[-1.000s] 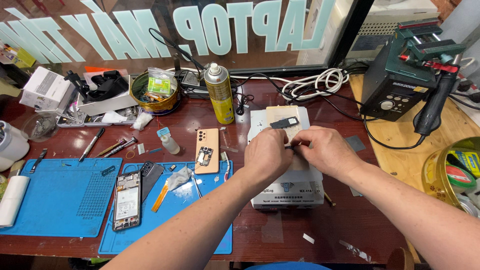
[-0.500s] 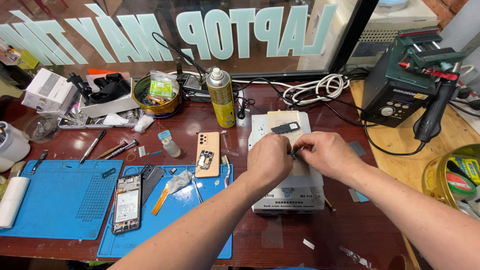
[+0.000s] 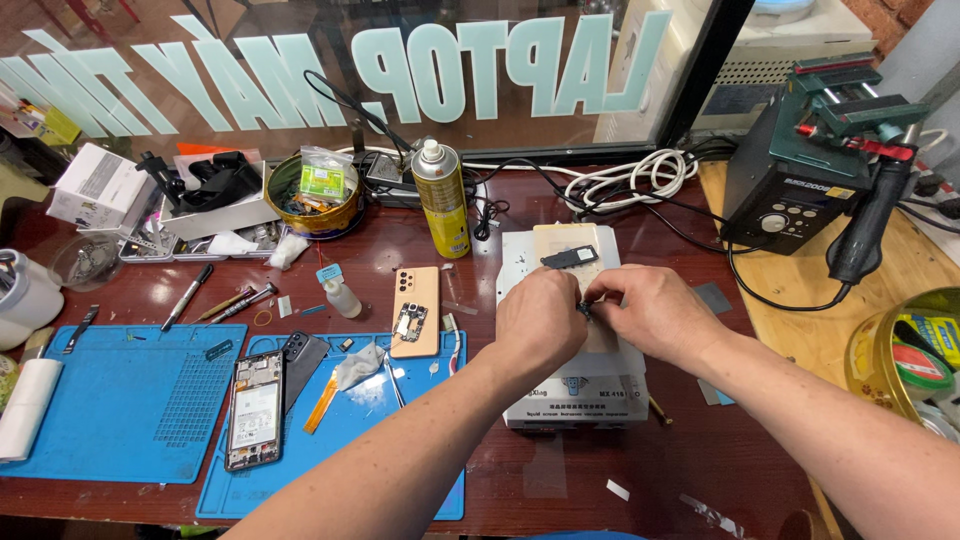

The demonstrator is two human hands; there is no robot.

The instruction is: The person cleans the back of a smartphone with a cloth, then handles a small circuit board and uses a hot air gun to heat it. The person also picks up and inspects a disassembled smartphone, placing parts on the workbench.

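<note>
My left hand [image 3: 541, 322] and my right hand [image 3: 648, 312] meet over a white flat-topped heating plate [image 3: 530, 252] at the table's middle. Both pinch a small dark part [image 3: 583, 306] between their fingertips. A black flat component [image 3: 571, 257] lies on a beige sheet on the plate, just beyond my hands. To the left, an opened phone [image 3: 254, 409] lies on a blue work mat [image 3: 320, 470]. An orange phone back [image 3: 415, 311] rests at that mat's far edge.
A yellow spray can [image 3: 441, 200] stands behind the plate. A round tin [image 3: 310, 192] of parts, a white box [image 3: 96, 186] and pens [image 3: 188, 296] sit at left. A dark soldering station [image 3: 800, 170] with cables stands at right on a wooden board.
My hands stay together on the plate, shifting only slightly; the view has tilted a little so things sit lower in the picture.
</note>
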